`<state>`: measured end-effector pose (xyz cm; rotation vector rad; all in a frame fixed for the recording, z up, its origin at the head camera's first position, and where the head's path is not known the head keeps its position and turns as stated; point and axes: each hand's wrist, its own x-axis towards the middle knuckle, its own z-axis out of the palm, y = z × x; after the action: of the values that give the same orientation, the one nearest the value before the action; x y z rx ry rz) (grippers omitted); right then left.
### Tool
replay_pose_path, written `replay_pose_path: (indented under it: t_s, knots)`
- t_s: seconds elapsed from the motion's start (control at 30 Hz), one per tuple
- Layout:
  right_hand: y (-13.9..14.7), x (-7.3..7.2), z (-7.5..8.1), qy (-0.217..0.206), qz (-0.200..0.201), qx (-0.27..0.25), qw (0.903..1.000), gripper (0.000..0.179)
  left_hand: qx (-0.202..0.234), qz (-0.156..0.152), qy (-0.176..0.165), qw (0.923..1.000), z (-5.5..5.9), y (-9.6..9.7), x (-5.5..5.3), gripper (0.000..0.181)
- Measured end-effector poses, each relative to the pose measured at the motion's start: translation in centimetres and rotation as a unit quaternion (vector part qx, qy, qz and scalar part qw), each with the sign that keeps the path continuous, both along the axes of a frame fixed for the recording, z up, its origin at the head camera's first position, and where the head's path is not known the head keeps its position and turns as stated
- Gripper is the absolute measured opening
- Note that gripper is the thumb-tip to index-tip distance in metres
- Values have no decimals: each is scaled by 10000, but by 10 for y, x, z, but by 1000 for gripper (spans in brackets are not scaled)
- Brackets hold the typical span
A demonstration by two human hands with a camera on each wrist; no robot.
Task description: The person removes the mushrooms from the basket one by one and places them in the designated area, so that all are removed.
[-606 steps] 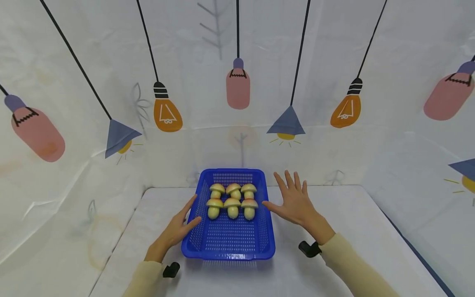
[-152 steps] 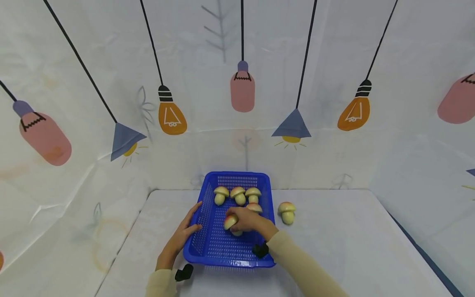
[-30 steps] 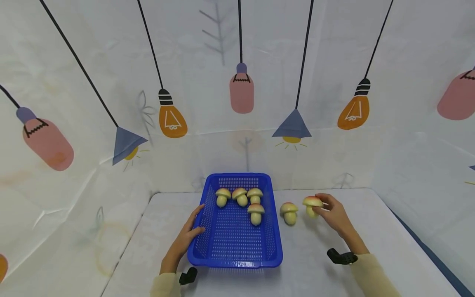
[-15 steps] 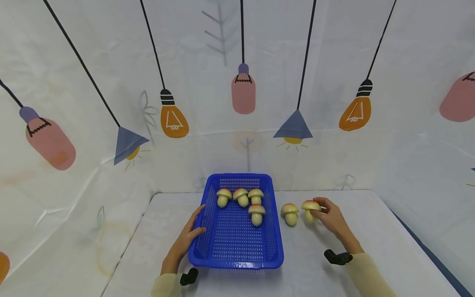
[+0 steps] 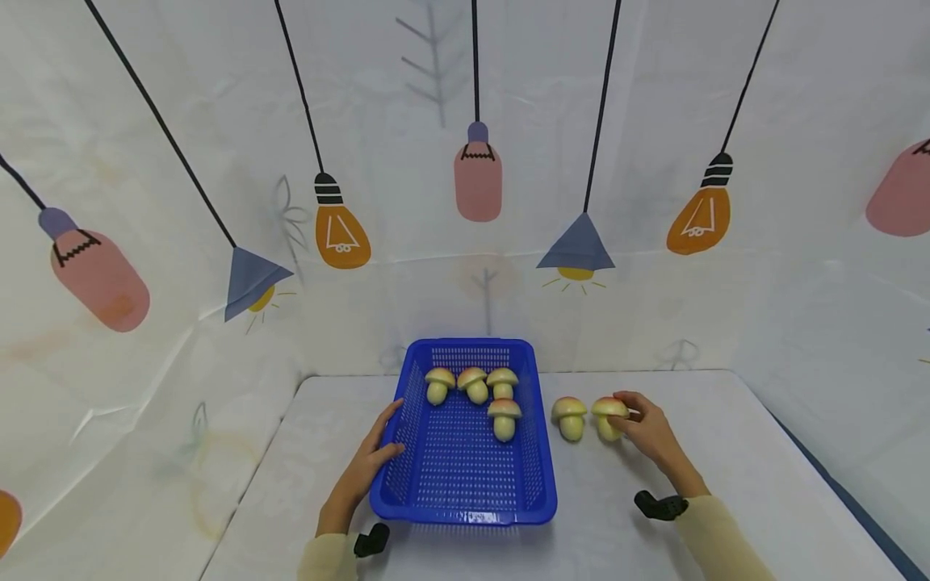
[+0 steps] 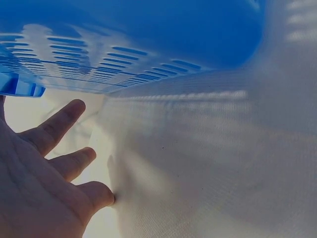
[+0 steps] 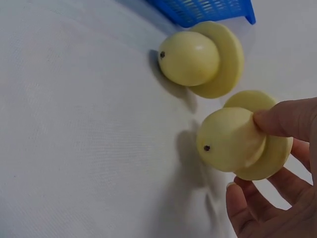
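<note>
My right hand (image 5: 649, 434) pinches a toy mushroom (image 5: 607, 420) by the stem and cap, at or just above the table to the right of the basket. In the right wrist view, the thumb (image 7: 287, 119) presses the pale stem, and other fingers lie beneath the cap. Close by on its left, another mushroom (image 5: 570, 419) lies on the table. My left hand (image 5: 362, 468) rests against the left rim of the blue plastic basket (image 5: 465, 515), its fingers extended and spread. Inside the basket are several more mushrooms (image 5: 504, 420), three along the back and one in front of them.
A white-covered table (image 5: 756, 476) bears the basket. Behind it rises a white cloth backdrop (image 5: 407, 298) printed with hanging lamps. Small black devices (image 5: 661, 506) are worn at both wrists.
Two mushrooms have left the basket's front row for the table on the right. Over the last second my right hand has lowered the second beside the first. The left hand has stayed at the basket.
</note>
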<state>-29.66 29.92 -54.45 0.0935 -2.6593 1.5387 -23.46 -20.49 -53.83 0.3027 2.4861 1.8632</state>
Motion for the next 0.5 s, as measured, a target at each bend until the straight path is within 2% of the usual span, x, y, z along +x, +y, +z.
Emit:
replay_pose_path:
  t_s: [0.5]
  knots:
    - [-2,-1,-7,5,8,221,9998,54,-2,22,-59,10000,0,1,-1,81]
